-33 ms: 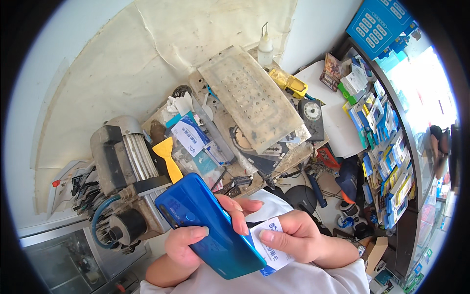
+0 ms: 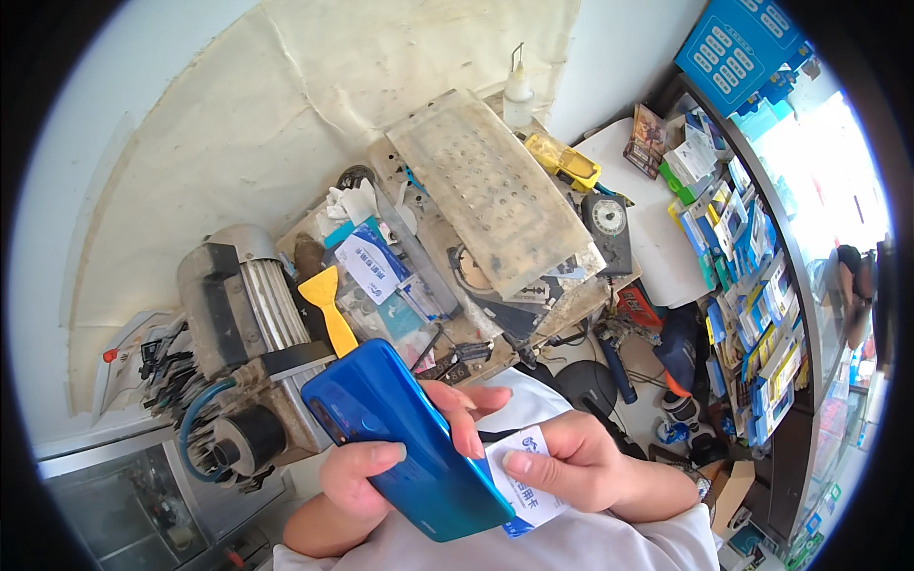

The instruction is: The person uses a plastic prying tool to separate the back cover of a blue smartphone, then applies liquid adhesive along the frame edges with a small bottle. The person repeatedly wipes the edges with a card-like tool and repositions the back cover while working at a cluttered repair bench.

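**Workshop corner with blue phone [image 2: 409, 447] and white-and-blue card [image 2: 535, 491]**

Head view. Cream wall covering [image 2: 209, 181], upper left of the frame. Beneath it, a dusty, crowded bench; on it we list one dimpled plate [image 2: 490, 195], upper centre, and one yellow scraper [image 2: 328, 309], left of centre. One motor [image 2: 255, 285], left; packaged goods [image 2: 757, 324], ranged along the right.

Phone: lower centre, in front of the bench, glossy back toward us. Long axis slants from upper left to lower right; the camera end points to the upper left.

Left hand [image 2: 352, 481]: clamped on the phone, thumb on its back, fingers curled round the right-hand edge. Right hand [image 2: 579, 459]: thumb and bent fingers together on the card, which meets the phone's lower right edge. Whether it enters a seam, we cannot tell.

Handling note: we judge that a firm but light left grip suits the slick back, with the card kept flat to the edge and pinched near its leading side, lest it buckle.
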`<state>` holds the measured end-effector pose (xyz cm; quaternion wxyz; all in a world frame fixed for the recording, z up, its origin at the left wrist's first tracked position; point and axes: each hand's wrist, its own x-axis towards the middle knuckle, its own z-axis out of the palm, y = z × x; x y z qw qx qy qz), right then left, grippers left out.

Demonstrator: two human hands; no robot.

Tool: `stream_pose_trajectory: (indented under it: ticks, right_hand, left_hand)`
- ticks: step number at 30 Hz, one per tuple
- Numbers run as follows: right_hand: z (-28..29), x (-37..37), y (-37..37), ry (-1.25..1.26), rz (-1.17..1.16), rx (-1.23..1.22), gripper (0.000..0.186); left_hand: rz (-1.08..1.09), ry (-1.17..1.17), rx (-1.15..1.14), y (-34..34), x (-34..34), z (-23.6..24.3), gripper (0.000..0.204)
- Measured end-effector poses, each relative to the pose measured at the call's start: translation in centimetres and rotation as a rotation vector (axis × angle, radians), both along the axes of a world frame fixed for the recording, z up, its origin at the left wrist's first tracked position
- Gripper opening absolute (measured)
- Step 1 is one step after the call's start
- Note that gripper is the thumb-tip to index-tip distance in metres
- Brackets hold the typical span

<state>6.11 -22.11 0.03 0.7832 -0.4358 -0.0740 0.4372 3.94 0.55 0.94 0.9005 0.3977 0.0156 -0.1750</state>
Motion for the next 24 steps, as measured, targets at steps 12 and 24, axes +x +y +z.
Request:
stream_pose_trajectory:
  ticks: [12, 24]
  right_hand:
    - [0.7, 0.8, 0.9, -0.401, 0.006, -0.081, 0.011]
    - [0.2, -0.7, 1.6, -0.532, -0.187, -0.047, 0.009]
  left_hand:
    - [0.066, -0.094, -0.613, 1.2, 0.0, -0.8, 0.069]
    - [0.128, 0.117, -0.620, -0.2, -1.0, -1.1, 0.045]
